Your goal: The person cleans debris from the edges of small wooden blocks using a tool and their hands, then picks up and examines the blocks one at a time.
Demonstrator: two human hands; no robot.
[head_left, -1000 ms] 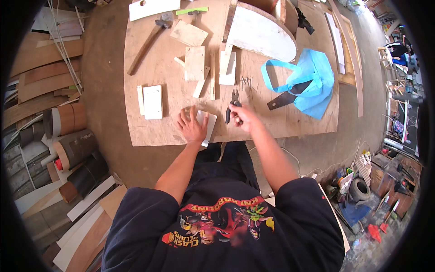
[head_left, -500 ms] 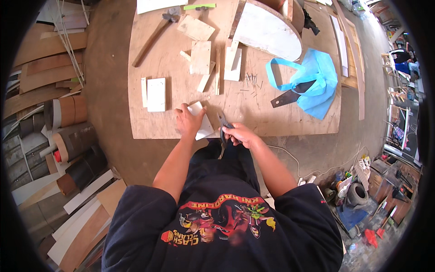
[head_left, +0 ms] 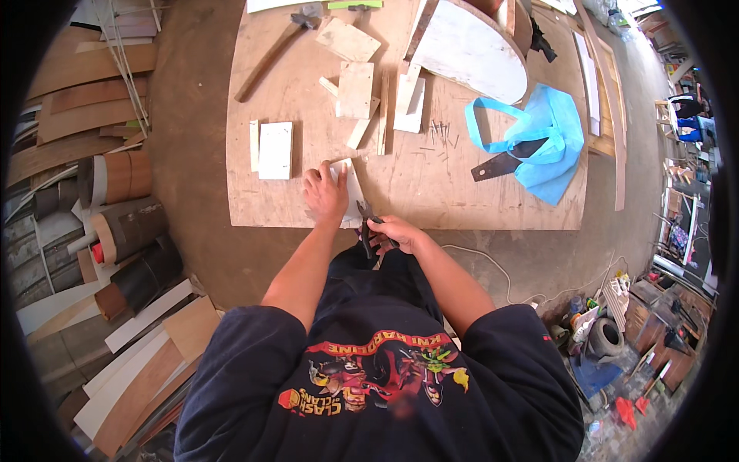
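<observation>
At the table's near edge my left hand (head_left: 327, 192) grips a small white board (head_left: 348, 181), its fingers curled on it. My right hand (head_left: 392, 231) holds black pliers (head_left: 366, 217) with the handles spread, their jaws at the board's lower right side. Loose nails (head_left: 439, 135) are scattered beyond, right of centre. A white-faced block (head_left: 275, 150) and a narrow strip (head_left: 254, 145) lie to the left. Several pale wooden pieces (head_left: 356, 88) lie across the middle of the table.
On the plywood table (head_left: 539, 218) are a hammer (head_left: 273, 60), a curved white-topped piece (head_left: 469, 50) and a blue bag (head_left: 554, 169) with a saw (head_left: 489, 169). Rolls (head_left: 123, 231) and boards line the left floor. A cable (head_left: 500, 269) and clutter (head_left: 616, 346) lie at right.
The pliers moved down from near the nails to the table edge beside the board, and their handles spread. My left hand stays on the board. The view has shifted, moving the table up and rightward.
</observation>
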